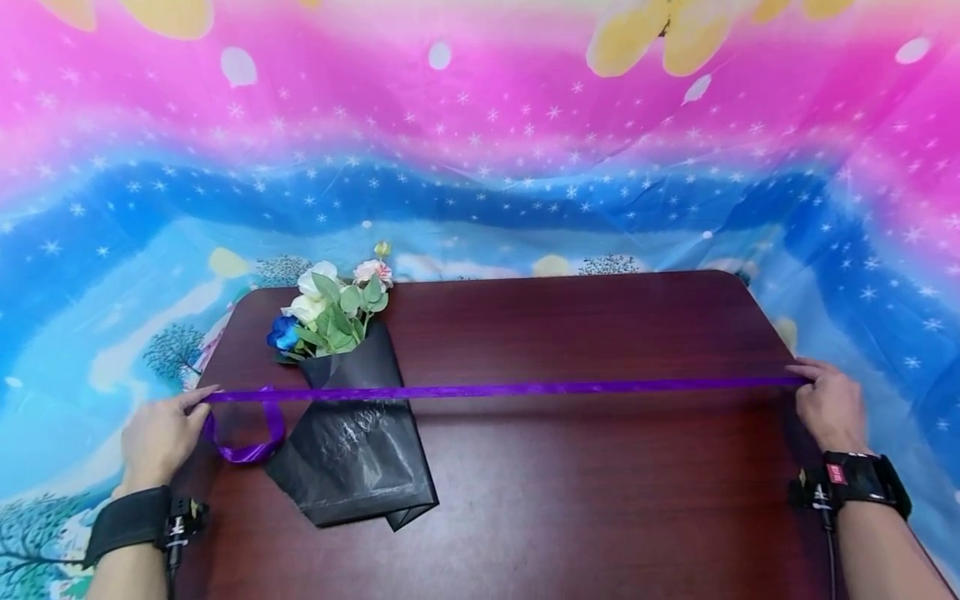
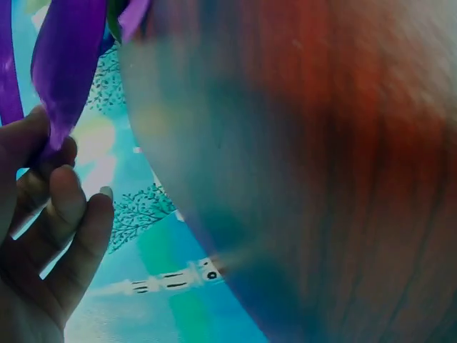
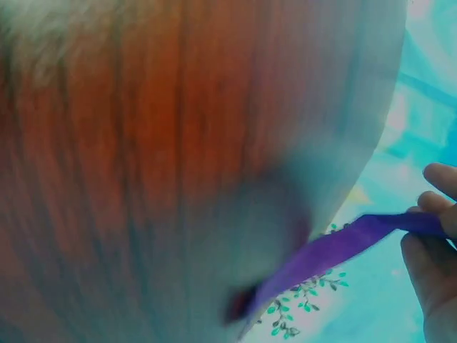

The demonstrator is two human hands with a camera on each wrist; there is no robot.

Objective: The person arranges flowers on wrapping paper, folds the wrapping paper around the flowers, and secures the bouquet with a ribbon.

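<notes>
A purple ribbon point(image 1: 525, 389) stretches nearly straight across the table from one hand to the other. My left hand point(image 1: 159, 437) pinches it between thumb and finger at the left edge, and a loose loop hangs down beside that hand. In the left wrist view, the ribbon point(image 2: 68, 71) is folded where the fingertips hold it. At the right edge, my right hand point(image 1: 831, 407) pinches the other end, also seen in the right wrist view as ribbon point(image 3: 328, 250) running from the fingers. Behind the ribbon lies a bouquet wrapped in black paper point(image 1: 360, 458).
The bouquet's white, pink and blue flowers point(image 1: 307, 308) point toward the far left of the dark wooden table point(image 1: 600, 483). A printed cloth point(image 1: 480, 183) hangs behind and around the table. Black straps with small cameras sit on both wrists.
</notes>
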